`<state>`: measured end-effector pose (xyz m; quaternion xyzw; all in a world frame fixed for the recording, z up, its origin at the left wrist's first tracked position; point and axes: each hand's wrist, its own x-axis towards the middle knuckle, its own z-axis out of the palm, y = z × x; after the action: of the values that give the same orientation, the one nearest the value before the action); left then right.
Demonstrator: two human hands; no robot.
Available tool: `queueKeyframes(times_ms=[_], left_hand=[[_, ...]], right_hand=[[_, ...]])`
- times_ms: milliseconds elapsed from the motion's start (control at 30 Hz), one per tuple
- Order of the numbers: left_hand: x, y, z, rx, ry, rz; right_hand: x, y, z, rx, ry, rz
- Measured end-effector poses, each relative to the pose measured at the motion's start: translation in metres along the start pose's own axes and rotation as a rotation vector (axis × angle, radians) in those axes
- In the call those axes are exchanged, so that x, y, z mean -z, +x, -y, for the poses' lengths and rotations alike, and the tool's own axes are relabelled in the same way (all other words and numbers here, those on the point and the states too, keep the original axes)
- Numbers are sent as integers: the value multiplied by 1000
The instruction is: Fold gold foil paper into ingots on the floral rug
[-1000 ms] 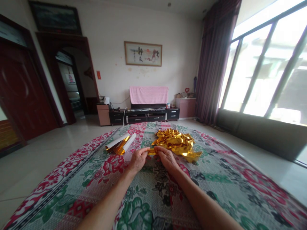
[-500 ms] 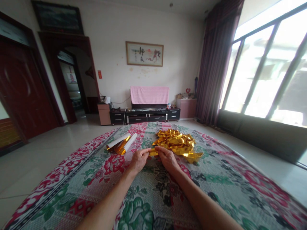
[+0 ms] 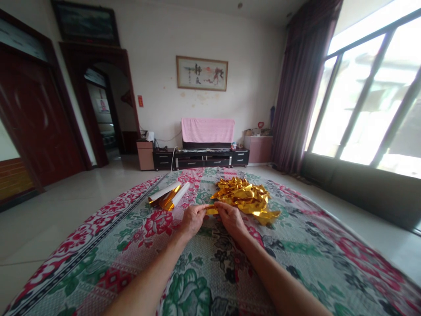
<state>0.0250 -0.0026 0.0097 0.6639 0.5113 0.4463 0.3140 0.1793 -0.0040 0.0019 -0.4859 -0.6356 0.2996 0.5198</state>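
A small piece of gold foil paper is stretched between my two hands, low over the flowered cloth. My left hand pinches its left end between thumb and fingers. At the other end, my right hand grips the same piece with closed fingers. Just beyond my right hand lies a heap of shiny folded gold foil pieces, with one piece sticking out to the right. To the left, loosely curled sheets of gold foil paper with white backs rest on the cloth.
The round table's patterned tablecloth spreads under everything. Past its far edge stands a low black cabinet, with a pink cloth draped over a dark object on it. A large window and purple curtain are at right.
The room and foil sheets have shifted slightly right in view, as the camera turned a little. Both hands keep hold of the foil piece in nearly the same place.
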Motion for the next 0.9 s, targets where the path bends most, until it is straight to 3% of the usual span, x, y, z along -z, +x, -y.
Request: queueKeyframes(times_ms=[900], left_hand=[[-6, 1, 3, -15, 49, -95]], right_hand=[[-1, -3, 3, 66, -153, -29]])
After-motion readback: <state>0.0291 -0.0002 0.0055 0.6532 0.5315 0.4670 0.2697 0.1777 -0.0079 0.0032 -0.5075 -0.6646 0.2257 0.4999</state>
